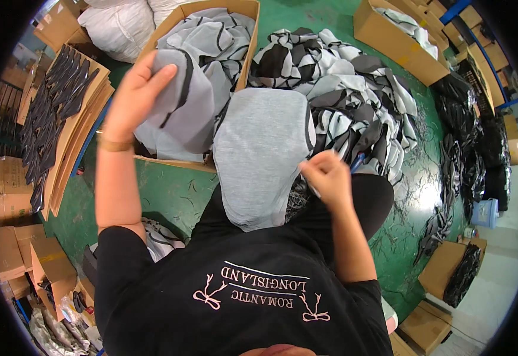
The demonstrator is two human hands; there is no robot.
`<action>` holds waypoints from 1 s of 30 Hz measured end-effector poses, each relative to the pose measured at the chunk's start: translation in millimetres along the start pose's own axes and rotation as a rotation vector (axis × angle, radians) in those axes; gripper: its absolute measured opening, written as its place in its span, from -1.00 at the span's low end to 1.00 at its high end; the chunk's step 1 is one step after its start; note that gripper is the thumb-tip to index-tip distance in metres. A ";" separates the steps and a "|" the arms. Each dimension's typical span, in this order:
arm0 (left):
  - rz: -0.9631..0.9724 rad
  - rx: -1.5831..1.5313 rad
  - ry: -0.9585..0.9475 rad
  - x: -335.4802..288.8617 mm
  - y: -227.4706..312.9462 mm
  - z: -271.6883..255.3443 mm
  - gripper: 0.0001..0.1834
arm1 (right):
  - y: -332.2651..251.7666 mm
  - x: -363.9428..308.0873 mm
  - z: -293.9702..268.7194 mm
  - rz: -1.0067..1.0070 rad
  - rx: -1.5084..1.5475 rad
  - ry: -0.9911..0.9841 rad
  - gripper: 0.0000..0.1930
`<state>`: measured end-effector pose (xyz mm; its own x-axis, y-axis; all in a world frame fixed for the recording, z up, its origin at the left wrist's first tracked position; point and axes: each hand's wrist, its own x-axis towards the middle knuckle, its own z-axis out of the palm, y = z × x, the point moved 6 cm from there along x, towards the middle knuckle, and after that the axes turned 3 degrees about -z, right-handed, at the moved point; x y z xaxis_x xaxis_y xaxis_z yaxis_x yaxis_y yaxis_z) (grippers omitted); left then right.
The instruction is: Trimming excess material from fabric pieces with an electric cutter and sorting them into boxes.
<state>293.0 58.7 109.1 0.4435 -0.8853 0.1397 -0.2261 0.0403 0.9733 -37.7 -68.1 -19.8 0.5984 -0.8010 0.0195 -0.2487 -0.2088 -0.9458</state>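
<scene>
My left hand (133, 98) pinches the edge of a grey fabric piece with black trim (192, 110), raised over an open cardboard box (252, 53). Similar grey pieces (208, 32) fill that box. Across my lap lies another grey fabric piece (262, 148), broad at the far end and narrower toward me, dark-edged on its right side. My right hand (330, 178) is closed beside this piece's right edge. A small blue-handled tool (358, 161) shows at that hand; its kind is mostly hidden by the fingers.
A large heap of grey, white and black fabric pieces (354, 89) lies on the green floor ahead to the right. Black strap-like parts (57, 113) rest on stacked cardboard at left. White sacks (119, 29), another box (398, 44) and black bags (466, 142) stand around; thread scraps litter the floor.
</scene>
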 end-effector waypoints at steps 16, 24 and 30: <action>-0.437 -0.825 -0.478 -53.6 -59.9 92.7 -0.68 | -33.8 -5.0 0.9 0.111 0.975 -0.425 -0.59; -0.407 -0.102 0.001 81.5 -128.9 71.4 -0.73 | 0.7 151.9 -8.1 0.167 0.151 0.055 -0.72; -0.379 0.025 0.056 52.7 -188.5 80.0 -0.77 | 53.3 95.1 23.4 -0.062 -0.184 0.067 -0.76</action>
<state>289.7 -32.6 -81.6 0.5466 -0.8082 -0.2190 -0.0575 -0.2972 0.9531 23.7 -142.3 -75.9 0.5661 -0.8178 0.1036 -0.3511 -0.3529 -0.8673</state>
